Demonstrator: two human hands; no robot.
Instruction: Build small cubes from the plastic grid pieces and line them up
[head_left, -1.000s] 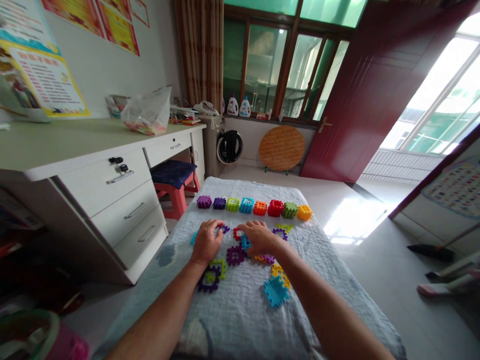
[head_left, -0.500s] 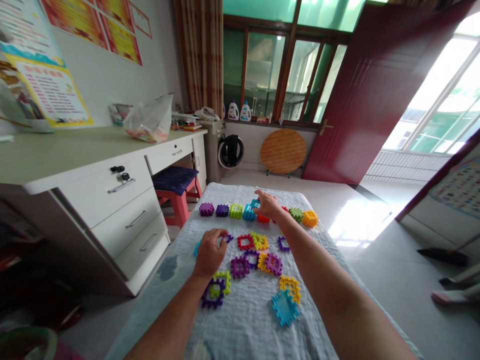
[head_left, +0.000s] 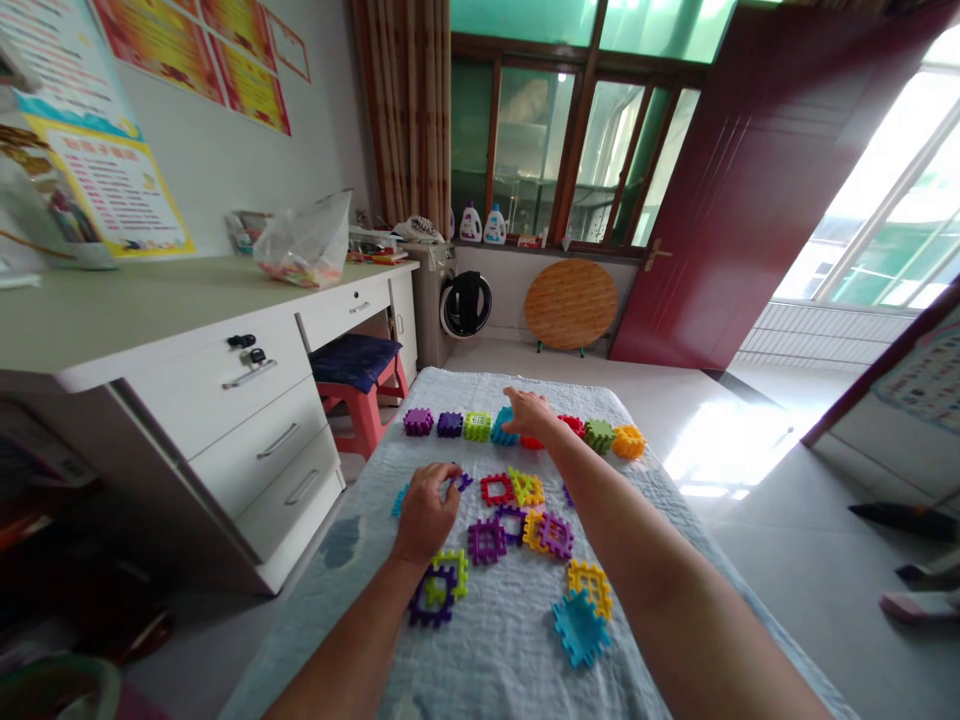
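Right hand (head_left: 529, 412), fingers open, presses blue cube (head_left: 500, 432) at bench's (head_left: 495, 650) far edge; curled left hand (head_left: 425, 512) touches purple tile (head_left: 464, 481). Press gently, squarely.

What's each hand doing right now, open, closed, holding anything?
Left hand: fingers curled, tips on a purple tile; grip cannot be told.
Right hand: palm down over the blue cube; grip cannot be told.

Right hand (head_left: 529, 412) is stretched way out, resting on the blue cube (head_left: 501, 433) just beside the lime green cube (head_left: 477, 426). Left hand (head_left: 426, 510) lies curled on the quilted blanket (head_left: 495, 650), fingertips at a small purple piece (head_left: 463, 482), with flat tiles (head_left: 548, 533) scattered close by.
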